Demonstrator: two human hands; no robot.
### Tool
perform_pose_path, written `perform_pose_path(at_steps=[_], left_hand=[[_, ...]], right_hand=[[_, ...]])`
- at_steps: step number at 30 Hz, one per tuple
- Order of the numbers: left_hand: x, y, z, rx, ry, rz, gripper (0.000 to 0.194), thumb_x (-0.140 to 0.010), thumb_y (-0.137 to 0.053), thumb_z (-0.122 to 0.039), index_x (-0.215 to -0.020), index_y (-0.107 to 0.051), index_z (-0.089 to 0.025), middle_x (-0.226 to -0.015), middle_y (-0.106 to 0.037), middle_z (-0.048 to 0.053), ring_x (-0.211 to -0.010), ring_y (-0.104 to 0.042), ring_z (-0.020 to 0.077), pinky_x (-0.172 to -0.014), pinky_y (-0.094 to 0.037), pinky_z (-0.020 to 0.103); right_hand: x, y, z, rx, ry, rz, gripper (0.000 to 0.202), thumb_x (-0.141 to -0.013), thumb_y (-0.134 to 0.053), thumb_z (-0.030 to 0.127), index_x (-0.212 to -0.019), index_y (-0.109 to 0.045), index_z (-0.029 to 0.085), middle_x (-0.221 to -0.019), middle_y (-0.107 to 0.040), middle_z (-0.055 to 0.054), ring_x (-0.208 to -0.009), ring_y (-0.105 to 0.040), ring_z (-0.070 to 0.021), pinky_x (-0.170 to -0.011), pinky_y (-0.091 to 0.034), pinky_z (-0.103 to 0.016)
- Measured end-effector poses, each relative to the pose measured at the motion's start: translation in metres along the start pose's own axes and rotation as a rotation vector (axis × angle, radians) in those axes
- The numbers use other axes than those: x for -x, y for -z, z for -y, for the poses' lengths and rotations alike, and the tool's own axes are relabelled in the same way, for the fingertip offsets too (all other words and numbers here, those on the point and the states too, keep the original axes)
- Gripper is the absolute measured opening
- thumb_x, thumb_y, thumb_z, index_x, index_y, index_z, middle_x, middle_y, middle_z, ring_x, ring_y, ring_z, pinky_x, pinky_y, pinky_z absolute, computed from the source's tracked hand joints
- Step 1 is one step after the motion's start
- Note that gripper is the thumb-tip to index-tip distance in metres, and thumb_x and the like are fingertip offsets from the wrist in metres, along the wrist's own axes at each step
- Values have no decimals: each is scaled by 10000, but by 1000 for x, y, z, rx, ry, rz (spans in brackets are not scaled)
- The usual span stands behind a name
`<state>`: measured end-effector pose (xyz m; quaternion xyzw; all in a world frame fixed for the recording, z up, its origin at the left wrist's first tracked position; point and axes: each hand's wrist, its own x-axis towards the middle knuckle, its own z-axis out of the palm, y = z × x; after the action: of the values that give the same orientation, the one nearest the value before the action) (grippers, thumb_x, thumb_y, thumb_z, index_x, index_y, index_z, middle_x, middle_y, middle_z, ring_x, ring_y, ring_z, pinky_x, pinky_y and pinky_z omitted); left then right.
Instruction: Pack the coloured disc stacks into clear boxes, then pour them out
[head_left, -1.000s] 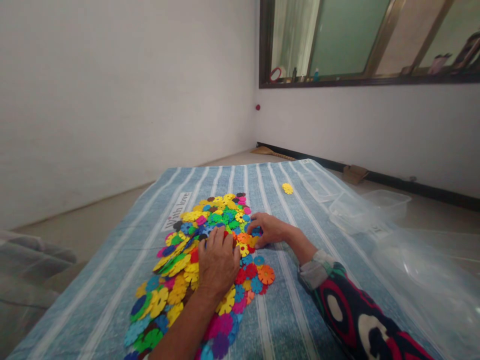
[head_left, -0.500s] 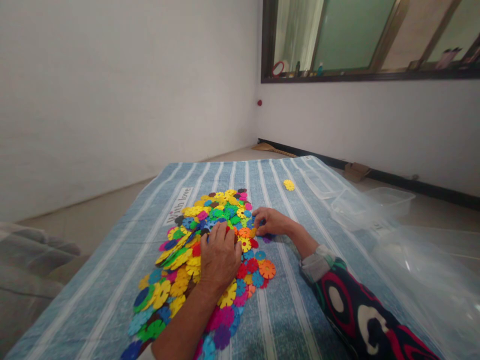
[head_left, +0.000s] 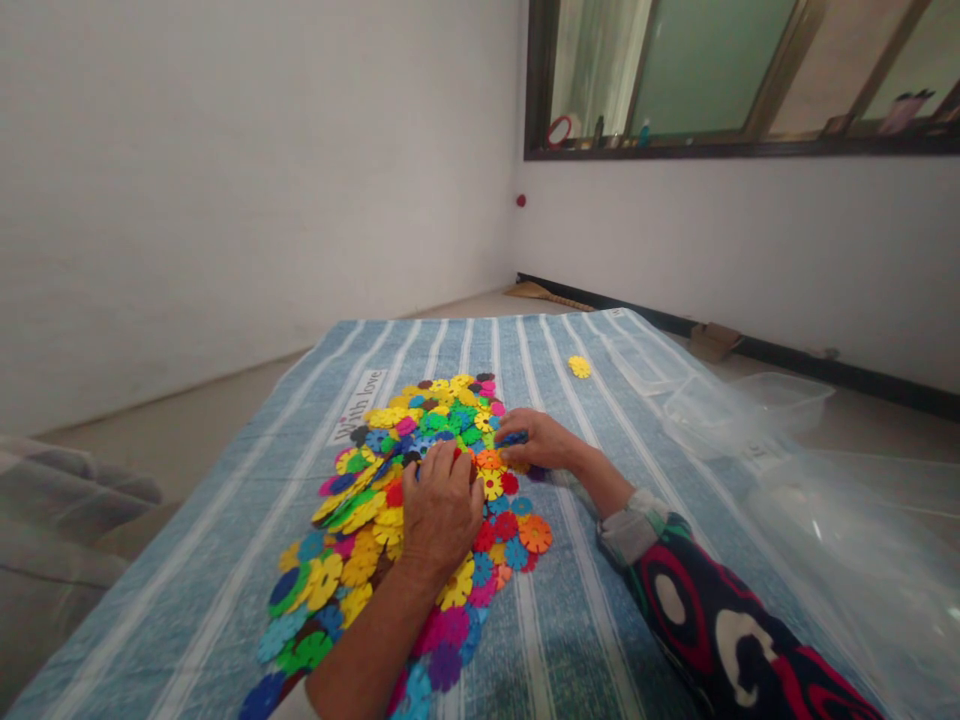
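Flower-shaped plastic discs (head_left: 326, 582) in many colours lie in a long heap on the striped blue cloth. My left hand (head_left: 442, 505) rests palm down on the middle of the heap, its fingers loosely bent and apart. Its fingertips are partly hidden among the pieces, near a few red and blue ones. At the heap's right edge is my right hand (head_left: 541, 440), thumb and index finger around a blue disc (head_left: 514, 438). Orange and yellow discs lie just below that hand. One yellow disc (head_left: 579, 367) lies apart, farther back on the cloth.
Clear plastic boxes (head_left: 697, 415) stand along the right side of the cloth (head_left: 570, 600). A small cardboard box (head_left: 714, 342) and a broom (head_left: 547, 294) lie on the floor by the wall. Something covered in pale, see-through material (head_left: 67, 530) is at the left.
My right hand has shifted slightly left over the heap's edge, and its thumb and index finger have spread, with more of the blue disc showing between them. The left hand stays in place.
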<state>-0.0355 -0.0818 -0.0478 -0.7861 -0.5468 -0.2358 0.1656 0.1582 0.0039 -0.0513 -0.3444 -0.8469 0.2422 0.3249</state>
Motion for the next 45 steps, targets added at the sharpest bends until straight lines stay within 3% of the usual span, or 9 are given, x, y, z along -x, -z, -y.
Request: perform_pose_path(at_steps=[7,13,22,28,34,45], left_hand=[[0,-1,1,16,-4,-14,212,-819,-531,-212,-1003,-609,-140,-1172,-628,143,-1136,-542,302,-912,-391,458],[0,-1,2,24,-10,-14,224,-829,-509,-182,-1016,-629,-162,-1151,-636,130,-1117,-552,287,-894,-400,444],[3,-2,-1,-39,-28,35,191,-838,-515,-173,-881,-695,-218,-1252,-603,123,-1217,-489,332,-946,-360,526],[2,2,-3,-9,-25,32,212,-857,-487,-194,-880,-698,-201,-1259,-596,138,-1224,-484,331,-953,-365,533],[2,7,-4,46,-31,49,204,-807,-597,-357,-885,-708,-204,-1270,-577,162,-1249,-451,360,-973,-347,557],[4,0,0,71,-55,42,201,-777,-638,-307,-918,-682,-169,-1264,-583,171,-1248,-460,350,-990,-366,541]], right_hand=[[-3,-11,16,132,101,100,251,-696,-752,223,-944,-730,187,-1051,-625,-69,-997,-558,-213,-914,-408,-363],[-2,-13,6,156,78,93,201,-736,-711,187,-935,-740,184,-1062,-622,-81,-1009,-562,-215,-912,-412,-359],[-2,-16,0,115,34,22,119,-731,-661,104,-787,-733,180,-857,-645,-32,-917,-570,-180,-891,-404,-313],[-2,-12,8,74,87,65,173,-702,-704,150,-863,-747,198,-1025,-632,-51,-996,-552,-203,-910,-405,-339],[-3,-10,8,176,190,174,328,-704,-619,77,-970,-745,222,-984,-633,-46,-920,-551,-202,-854,-424,-334],[-2,-12,7,233,133,192,346,-752,-611,138,-1069,-717,227,-1152,-609,-82,-1030,-555,-231,-917,-408,-362]])
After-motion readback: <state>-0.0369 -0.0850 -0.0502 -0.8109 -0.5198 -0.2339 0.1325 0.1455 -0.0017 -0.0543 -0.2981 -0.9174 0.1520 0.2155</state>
